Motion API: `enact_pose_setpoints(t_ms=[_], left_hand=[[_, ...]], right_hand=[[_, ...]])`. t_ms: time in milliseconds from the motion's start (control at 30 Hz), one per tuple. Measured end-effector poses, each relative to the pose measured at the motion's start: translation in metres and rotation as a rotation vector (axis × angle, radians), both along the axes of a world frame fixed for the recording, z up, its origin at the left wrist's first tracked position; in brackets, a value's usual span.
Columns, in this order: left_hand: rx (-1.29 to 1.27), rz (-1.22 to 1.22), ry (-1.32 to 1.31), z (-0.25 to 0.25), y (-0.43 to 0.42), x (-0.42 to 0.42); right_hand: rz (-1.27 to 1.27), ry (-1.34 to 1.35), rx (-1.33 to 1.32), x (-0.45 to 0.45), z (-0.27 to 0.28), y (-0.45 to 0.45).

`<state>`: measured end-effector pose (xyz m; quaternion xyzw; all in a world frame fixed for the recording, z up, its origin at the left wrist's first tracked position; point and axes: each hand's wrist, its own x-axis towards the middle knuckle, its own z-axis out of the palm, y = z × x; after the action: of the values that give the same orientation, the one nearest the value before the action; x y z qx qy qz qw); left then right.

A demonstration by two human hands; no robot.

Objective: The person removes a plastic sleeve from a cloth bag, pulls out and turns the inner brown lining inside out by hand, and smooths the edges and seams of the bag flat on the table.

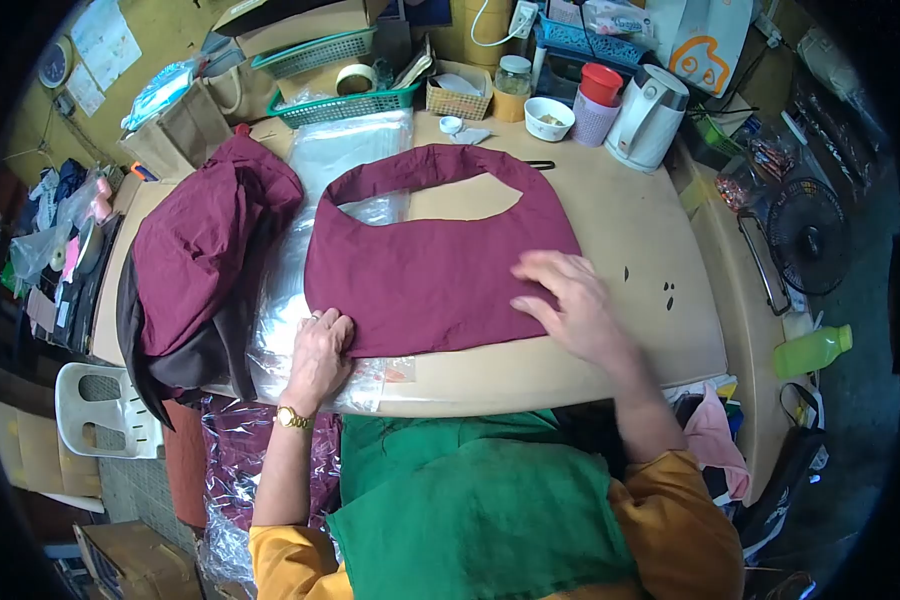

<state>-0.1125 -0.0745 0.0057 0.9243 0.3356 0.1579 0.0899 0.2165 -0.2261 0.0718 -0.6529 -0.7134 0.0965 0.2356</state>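
Note:
A maroon cloth shoulder bag lies flat on the table, its wide strap curving away from me at the top. At its lower left corner, my left hand has its fingers curled over the fabric, gripping the edge. My right hand is over the bag's right side with thumb and fingers apart, holding nothing; whether it touches the cloth I cannot tell. Under the bag's left part are clear plastic sleeves. Left of them, more maroon cloth is heaped over dark fabric.
Along the table's back stand green baskets, a jar, a white bowl, a red cup and an electric kettle. A black fan and a yellow-green bottle are at right. A white stool stands left.

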Motion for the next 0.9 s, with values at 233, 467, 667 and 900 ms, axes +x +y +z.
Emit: enact_pose_setpoints(t_ms=[233, 467, 667, 900], left_hand=[[-0.008, -0.001, -0.045, -0.001, -0.005, -0.001], [-0.209, 0.391, -0.679, -0.016, -0.009, -0.018], [-0.706, 0.317, -0.860, -0.022, -0.013, -0.008], [0.157, 0.451, -0.427, 0.046, -0.038, -0.011]], right_hand=[[-0.141, -0.304, 0.026, 0.012, -0.082, 0.049], [-0.136, -0.319, -0.158, 0.012, -0.076, 0.048], [-0.072, -0.330, -0.156, 0.020, -0.073, 0.039], [-0.083, -0.361, -0.190, 0.012, -0.070, 0.013]])
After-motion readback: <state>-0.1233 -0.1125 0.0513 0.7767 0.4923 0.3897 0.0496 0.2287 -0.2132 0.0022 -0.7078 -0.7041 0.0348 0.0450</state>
